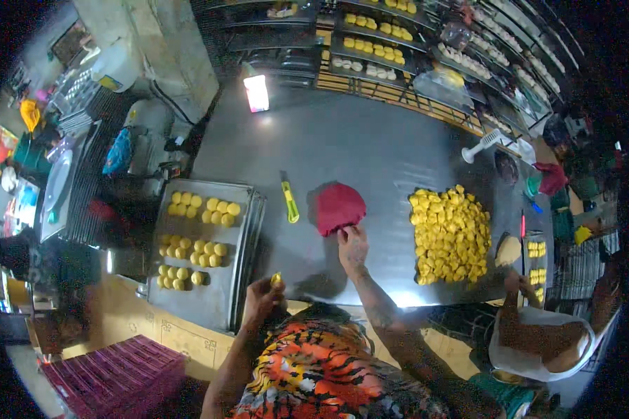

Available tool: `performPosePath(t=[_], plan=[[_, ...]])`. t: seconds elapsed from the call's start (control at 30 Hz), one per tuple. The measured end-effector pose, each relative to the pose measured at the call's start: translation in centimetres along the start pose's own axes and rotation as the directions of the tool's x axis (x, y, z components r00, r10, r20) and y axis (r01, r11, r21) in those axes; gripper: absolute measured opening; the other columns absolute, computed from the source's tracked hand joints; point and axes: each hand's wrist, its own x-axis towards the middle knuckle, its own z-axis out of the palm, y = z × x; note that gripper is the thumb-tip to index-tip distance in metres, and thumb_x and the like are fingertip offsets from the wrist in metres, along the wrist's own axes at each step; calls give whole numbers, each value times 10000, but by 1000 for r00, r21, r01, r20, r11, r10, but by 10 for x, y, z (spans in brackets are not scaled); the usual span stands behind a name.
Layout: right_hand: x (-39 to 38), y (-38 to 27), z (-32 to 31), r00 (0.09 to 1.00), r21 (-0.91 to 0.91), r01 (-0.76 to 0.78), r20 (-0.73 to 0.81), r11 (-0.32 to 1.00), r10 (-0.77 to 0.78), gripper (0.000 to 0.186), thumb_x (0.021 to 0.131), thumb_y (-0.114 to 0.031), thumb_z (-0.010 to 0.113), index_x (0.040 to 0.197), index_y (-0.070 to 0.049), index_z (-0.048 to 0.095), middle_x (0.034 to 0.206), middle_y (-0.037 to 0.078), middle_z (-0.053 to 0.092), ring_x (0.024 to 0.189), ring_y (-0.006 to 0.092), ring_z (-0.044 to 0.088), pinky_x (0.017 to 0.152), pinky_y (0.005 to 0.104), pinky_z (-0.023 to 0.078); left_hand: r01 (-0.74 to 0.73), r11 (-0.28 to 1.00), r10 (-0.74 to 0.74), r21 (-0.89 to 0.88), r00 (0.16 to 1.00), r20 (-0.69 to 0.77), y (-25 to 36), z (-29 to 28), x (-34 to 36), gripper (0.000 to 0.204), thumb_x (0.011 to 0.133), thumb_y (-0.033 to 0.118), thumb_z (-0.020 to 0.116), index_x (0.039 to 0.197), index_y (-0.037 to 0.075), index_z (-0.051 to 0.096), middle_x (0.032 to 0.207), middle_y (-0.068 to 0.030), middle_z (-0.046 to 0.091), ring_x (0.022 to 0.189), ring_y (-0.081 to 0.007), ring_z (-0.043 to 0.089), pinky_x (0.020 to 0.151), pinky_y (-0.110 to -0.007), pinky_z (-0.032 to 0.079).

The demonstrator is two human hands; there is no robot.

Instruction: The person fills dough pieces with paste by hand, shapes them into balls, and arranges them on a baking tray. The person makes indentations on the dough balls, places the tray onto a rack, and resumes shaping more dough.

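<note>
Maroon dough: pinched by my right hand | left hand: pinching yellow piece | tray to its left: yellow balls

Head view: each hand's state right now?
Left hand: closed, holding a small yellow dough piece.
Right hand: touching the dark red mound; grip cannot be told.

That mound on the dull grey counter is a deep crimson. Clockwise from it, the fan at two is white, the heap of pieces at three bright yellow. The shirt at six is splashed orange, red, white and black. At eight, yellow balls dot a grey tray; at nine, the cutter-like tool is lime-yellow.
</note>
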Motion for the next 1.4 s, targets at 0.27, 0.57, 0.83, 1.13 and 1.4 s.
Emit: performPosePath(t=[0.27,0.57,0.83,1.13,1.4], plan=[[21,4,-31,657,178,-268,752,947,44,243,810,-257,744,916,-38,735,832,155,689,803,314,667,737,376,509,-24,992,41,121,989,-142,-30,47,8,401,899,347,707,905,-52,670,799,-89,669,687,-140,634,598,-288,526],[-51,-98,-95,881,323,236,328,917,-342,256,810,-115,693,1046,-18,709,896,205,668,828,344,667,732,387,508,112,991,-113,-71,994,-10,-3,83,30,318,884,283,735,927,-31,706,812,-67,678,712,-141,657,584,-266,527],[-48,-111,-72,486,404,-792,871,458,73,315,965,-190,620,1243,-43,631,929,46,678,801,71,635,674,198,485,64,997,-58,-48,992,115,37,16,28,186,864,180,746,930,9,715,817,19,665,695,-53,567,634,-232,460],[-53,-139,-59,680,315,-394,732,863,43,227,846,4,654,1072,24,652,981,97,667,926,172,637,795,283,550,-547,524,542,653,805,239,16,7,27,133,870,108,682,965,18,700,724,-104,678,657,-139,635,609,-308,493],[-50,-95,-85,787,650,-158,537,743,-303,321,793,-18,709,1112,-23,672,936,110,653,947,208,636,787,305,515,-51,993,53,-107,999,9,14,45,12,159,819,61,743,894,-38,644,851,-120,685,751,-186,686,691,-305,580]])
